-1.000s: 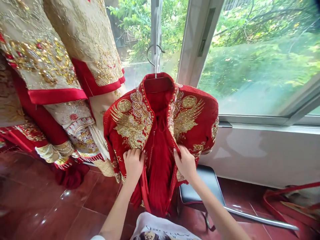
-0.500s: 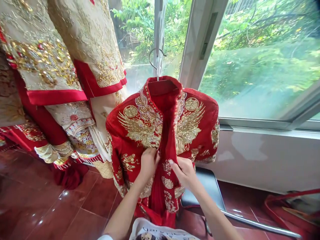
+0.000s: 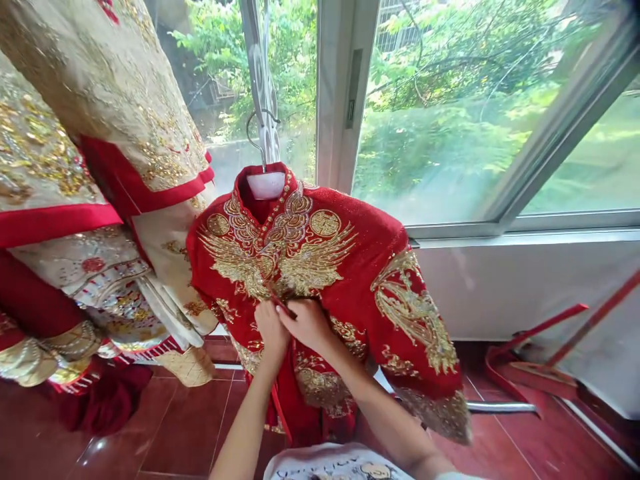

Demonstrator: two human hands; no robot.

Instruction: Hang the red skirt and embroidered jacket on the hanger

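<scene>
A red jacket [image 3: 365, 213] with gold bird embroidery hangs upright before me on a wire-hooked hanger [image 3: 256, 143]. Its stand collar is close together at the top. My left hand [image 3: 271, 325] pinches one front edge at chest height. Right beside it, my right hand [image 3: 307, 323] grips the other front edge, and the two hands meet at the middle of the front. Whatever fastening lies between my fingers is too small to make out. Below my hands the jacket front parts over red cloth.
Cream garments [image 3: 145, 133] with gold beading and red trim hang at the left. Behind the jacket are sliding windows [image 3: 450, 133] above a white wall [image 3: 460, 287]. A red-handled object [image 3: 540, 373] stands on the red tiled floor [image 3: 180, 427] at the right.
My hands have come together, drawing the two jacket fronts to meet at the chest. The collar gap has narrowed. The view has swung to the right.
</scene>
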